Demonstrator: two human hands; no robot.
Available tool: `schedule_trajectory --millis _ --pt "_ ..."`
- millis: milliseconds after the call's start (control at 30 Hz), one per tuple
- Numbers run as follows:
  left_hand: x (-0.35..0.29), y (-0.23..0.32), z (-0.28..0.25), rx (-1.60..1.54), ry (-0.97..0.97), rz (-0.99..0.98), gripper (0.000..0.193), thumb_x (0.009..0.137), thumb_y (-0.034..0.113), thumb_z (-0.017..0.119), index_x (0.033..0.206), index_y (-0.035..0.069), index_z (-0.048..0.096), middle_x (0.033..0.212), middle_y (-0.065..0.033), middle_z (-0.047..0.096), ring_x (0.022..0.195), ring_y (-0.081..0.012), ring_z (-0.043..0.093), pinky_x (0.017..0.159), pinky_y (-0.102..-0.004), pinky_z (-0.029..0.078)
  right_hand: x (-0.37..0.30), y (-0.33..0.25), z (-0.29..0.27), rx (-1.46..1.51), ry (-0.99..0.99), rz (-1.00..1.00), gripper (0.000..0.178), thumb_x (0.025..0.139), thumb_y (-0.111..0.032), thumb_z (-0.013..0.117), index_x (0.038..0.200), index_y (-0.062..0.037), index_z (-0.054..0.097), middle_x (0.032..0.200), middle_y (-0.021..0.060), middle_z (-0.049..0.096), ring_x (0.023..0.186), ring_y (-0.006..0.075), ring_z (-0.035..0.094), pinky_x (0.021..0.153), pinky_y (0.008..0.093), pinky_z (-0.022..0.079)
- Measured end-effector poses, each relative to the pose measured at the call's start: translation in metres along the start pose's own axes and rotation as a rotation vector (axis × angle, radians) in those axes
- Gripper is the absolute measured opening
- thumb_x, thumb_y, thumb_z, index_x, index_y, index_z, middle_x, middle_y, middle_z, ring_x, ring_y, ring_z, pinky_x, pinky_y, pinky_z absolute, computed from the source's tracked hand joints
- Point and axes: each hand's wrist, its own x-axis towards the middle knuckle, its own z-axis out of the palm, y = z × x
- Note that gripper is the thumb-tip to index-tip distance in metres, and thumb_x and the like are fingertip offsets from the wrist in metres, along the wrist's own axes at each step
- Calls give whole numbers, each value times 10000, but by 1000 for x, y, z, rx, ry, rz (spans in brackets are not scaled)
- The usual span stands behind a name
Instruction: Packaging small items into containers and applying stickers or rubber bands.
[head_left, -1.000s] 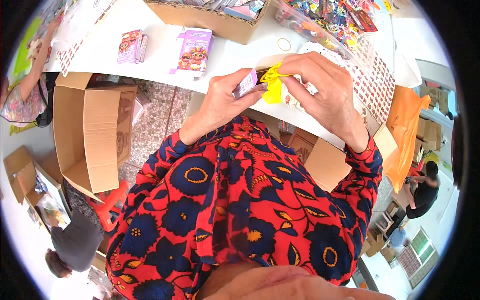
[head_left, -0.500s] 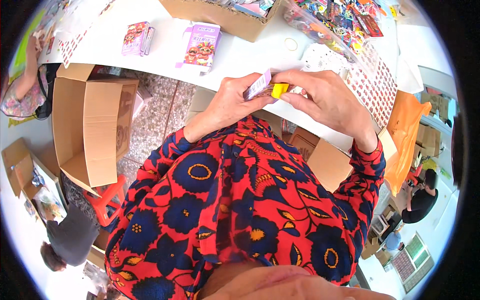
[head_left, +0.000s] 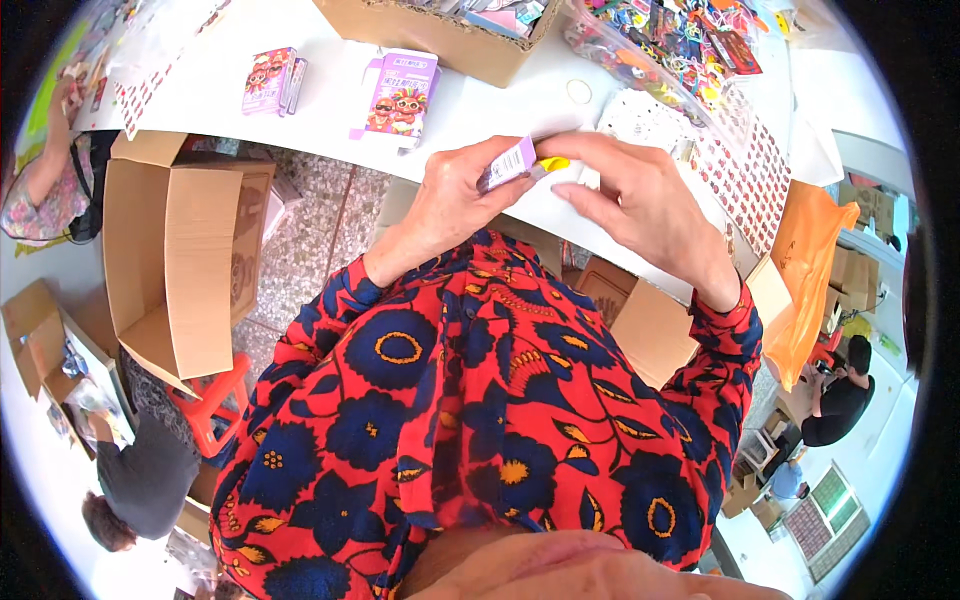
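My left hand [head_left: 452,192] is closed around a small purple-and-white cardboard box [head_left: 507,166], held above the near edge of the white table. At the box's right end a small yellow piece [head_left: 552,164] pokes out; its kind cannot be made out. Just right of it is my right hand [head_left: 650,200], thumb and fingers apart, the index fingertip close to the yellow piece and a raised pale flap. Whether that finger touches them is unclear. Farther back on the table lie a purple printed box with side flaps [head_left: 402,98] and a small stack of similar boxes [head_left: 270,82].
A brown carton of flat packets [head_left: 430,35] and a clear tub of colourful small items [head_left: 650,60] stand at the back. Sticker sheets [head_left: 745,180] cover the table's right side. An open carton [head_left: 200,260] and a red stool [head_left: 218,405] are at left. Other people work nearby.
My right thumb has come off the yellow piece and the fingers have spread. That piece now shows less, sitting closer to the box. The box has tilted slightly in my left hand.
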Motion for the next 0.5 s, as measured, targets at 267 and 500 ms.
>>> schedule_trajectory --millis 267,500 --pt "1 7 4 52 -58 103 366 722 -10 680 1081 31 620 872 -109 665 688 -153 630 615 -273 506 1 6 12 -17 -330 85 241 840 -172 590 1020 -13 568 952 177 610 886 381 569 772 432 458" --pt "1 -7 5 -96 -18 31 309 792 45 685 1091 13 618 796 -78 677 727 -72 594 651 -257 492 -19 -9 1 80 93 72 392 845 -134 610 1226 -95 527 1121 111 619 984 275 626 811 362 511"
